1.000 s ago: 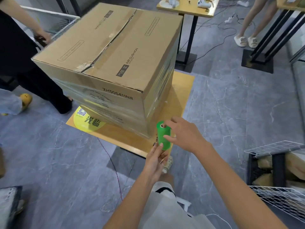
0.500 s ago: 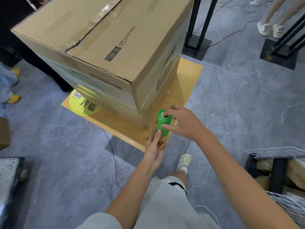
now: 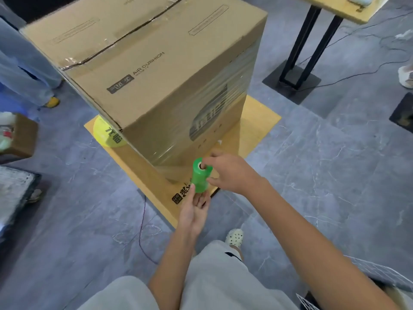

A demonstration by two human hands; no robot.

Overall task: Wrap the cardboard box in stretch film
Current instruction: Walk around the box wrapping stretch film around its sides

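Observation:
A large cardboard box [image 3: 156, 63] stands on a yellow wooden board [image 3: 257, 128] on the floor. Clear stretch film covers its lower sides. A green roll of stretch film [image 3: 201, 179] stands upright near the box's bottom near corner, with film running from it to the box. My right hand [image 3: 230, 173] holds the roll from the top, a finger in its core and the thumb against its side. My left hand [image 3: 194, 211] holds the roll's lower end from underneath.
A black-legged table [image 3: 312, 41] stands at the back right, with cables on the floor beside it. A person's legs [image 3: 24, 70] are at the left. A small brown box [image 3: 22, 135] sits at the left edge. A wire rack [image 3: 380, 276] is at the bottom right.
I have stepped round the box's corner to its right-hand face, carrying the roll along low down. Both hands keep their hold on the roll.

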